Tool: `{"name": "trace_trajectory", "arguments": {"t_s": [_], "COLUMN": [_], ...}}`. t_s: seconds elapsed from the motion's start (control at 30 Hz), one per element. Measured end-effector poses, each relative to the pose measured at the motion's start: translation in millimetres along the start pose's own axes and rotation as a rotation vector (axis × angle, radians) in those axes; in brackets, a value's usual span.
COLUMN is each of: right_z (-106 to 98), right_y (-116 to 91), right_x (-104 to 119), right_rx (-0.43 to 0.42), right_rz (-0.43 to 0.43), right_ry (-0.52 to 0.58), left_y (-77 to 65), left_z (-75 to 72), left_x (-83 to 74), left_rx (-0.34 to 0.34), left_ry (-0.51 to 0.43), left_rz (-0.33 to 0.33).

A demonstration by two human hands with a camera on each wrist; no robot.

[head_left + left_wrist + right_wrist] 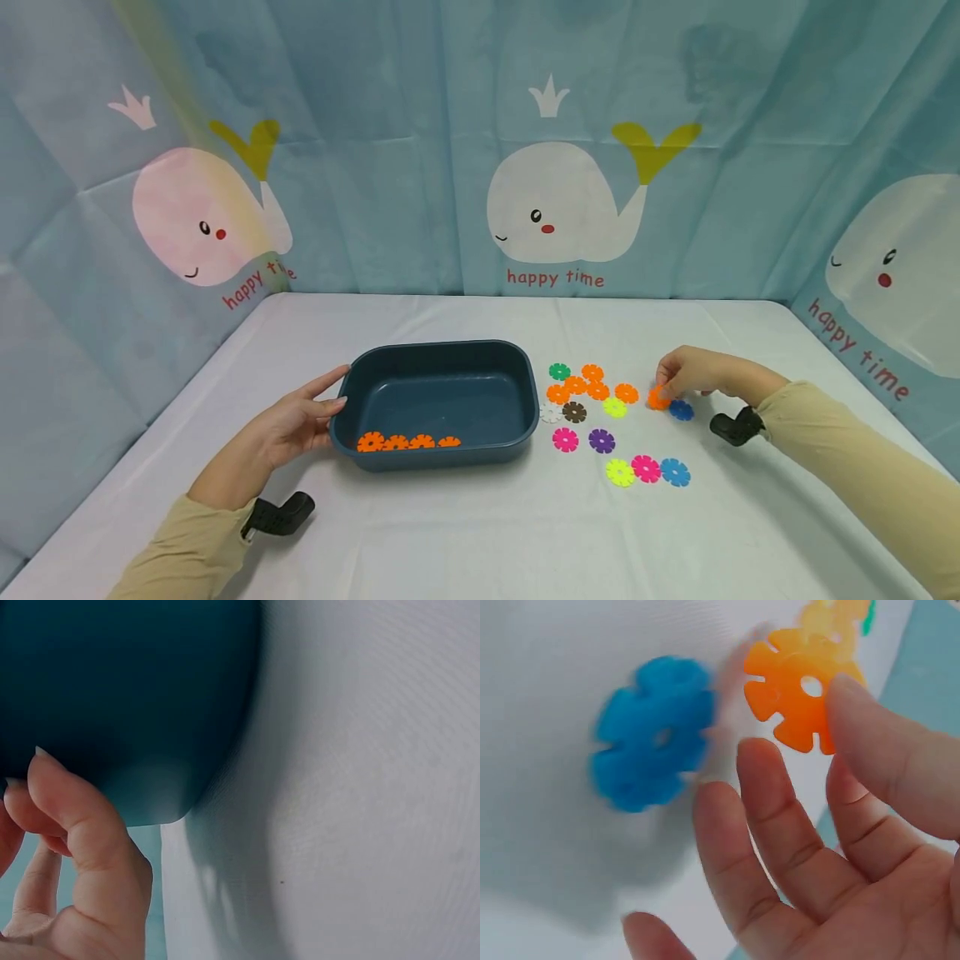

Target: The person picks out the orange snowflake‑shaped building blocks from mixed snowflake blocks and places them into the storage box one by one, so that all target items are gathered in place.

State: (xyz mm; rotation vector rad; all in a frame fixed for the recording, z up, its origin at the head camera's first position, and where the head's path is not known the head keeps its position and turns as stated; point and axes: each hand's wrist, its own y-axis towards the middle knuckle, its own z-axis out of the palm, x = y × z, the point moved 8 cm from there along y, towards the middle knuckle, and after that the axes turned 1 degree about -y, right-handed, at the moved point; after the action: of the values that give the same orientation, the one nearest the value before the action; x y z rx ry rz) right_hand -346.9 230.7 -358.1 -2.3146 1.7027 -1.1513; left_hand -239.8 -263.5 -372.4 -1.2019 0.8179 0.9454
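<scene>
My right hand (697, 372) pinches an orange snowflake disc (780, 694) between thumb and a finger, just over the white tabletop. The other fingers spread apart in the right wrist view. Right beside it lies a blue snowflake disc (681, 410), blurred in the right wrist view. My left hand (288, 425) touches the outer left end of a dark teal plastic basin (450, 457), with fingertips against its wall and none seen inside. Several orange snowflake discs (422, 442) lie along the basin's near inner side, partly hidden by its front rim.
Between basin and right hand lie more orange discs (558, 394), plus green (559, 372), white (551, 412), brown (574, 412) and purple (602, 441) ones. A yellow, pink and light blue row (646, 469) sits nearer. Whale-print curtains (465, 208) surround the table.
</scene>
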Motion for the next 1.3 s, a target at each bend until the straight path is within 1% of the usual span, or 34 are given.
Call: {"name": "trace_trajectory", "arguments": {"t_s": [0.07,0.2,0.3,0.47,0.6,0.7,0.9,1.17,1.3], "right_z": [-3,-11,-17,-20,-22,-22,-21,-19,-16], "right_y": [-2,-7,-10,-12,-11,-10,-7,-3,-1], "right_x": [4,18,31,53,67,77,91,110,121], "right_rx": [0.012,0.022,0.023,0.033,0.02,0.01,-0.004,0.016,0.028], "right_rz": [0.019,0.022,0.011,-0.017,-0.041,-0.054,-0.049,-0.064,-0.095], "right_ry": [0.015,0.063,0.096,0.156,0.188,0.2,0.226,0.255,0.275], "left_y": [-0.1,-0.3,-0.7,-1.6,-1.8,-1.4,-0.7,0.4,0.4], "left_z": [-0.4,-0.8,-0.6,-0.4,0.4,0.6,0.5,1.0,0.8], "left_x": [0.3,0.6,0.4,-0.1,-0.5,-0.5,0.2,-0.6,-0.6], "left_rx": [-0.004,0.0,0.004,0.003,0.005,0.004,0.005,0.005,0.005], "left_ry": [0.0,0.002,0.0,-0.006,-0.008,-0.009,-0.011,0.003,0.011], "left_rz": [-0.001,-0.001,0.0,-0.001,-0.001,-0.001,-0.006,-0.009,-0.006]}}
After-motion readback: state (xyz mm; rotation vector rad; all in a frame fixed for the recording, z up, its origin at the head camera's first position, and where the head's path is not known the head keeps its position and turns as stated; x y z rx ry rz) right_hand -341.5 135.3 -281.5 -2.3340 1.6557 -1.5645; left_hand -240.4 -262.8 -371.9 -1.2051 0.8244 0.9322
